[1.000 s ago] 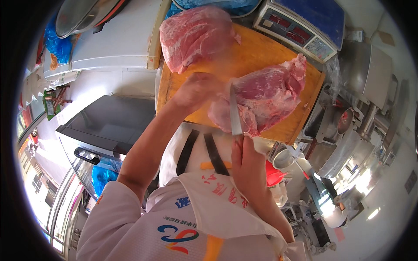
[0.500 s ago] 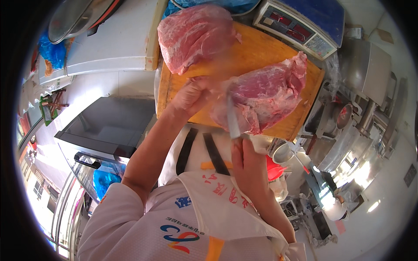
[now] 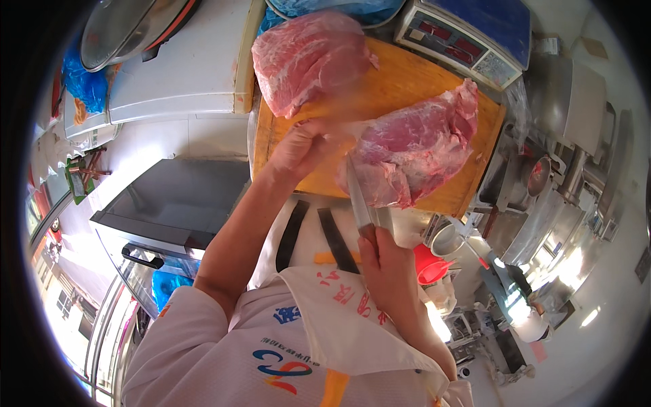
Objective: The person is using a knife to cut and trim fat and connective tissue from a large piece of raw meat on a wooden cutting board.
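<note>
Butcher's gear crowds this work area: a round wooden cutting board takes the middle, with a white chest lid to its left and a weighing scale at its far edge. Two big slabs of raw meat lie on the board. The far slab sits untouched near the top left rim. The near slab lies toward the right, its lower end close to the board's near edge.

The left hand is cupped with its fingers pressed on the near slab's left side, holding it steady. The right hand is closed round the handle of a knife, whose blade points up into the slab's lower end.

Judging by this, the cutting is at an early stage: the near slab looks largely whole, no cut pieces show on the board, and the second slab waits.

Bare wood shows between the slabs and along the right, so there is some room to shift the meat. Metal machines stand close on the right, and the near rim leaves little margin under the blade.
</note>
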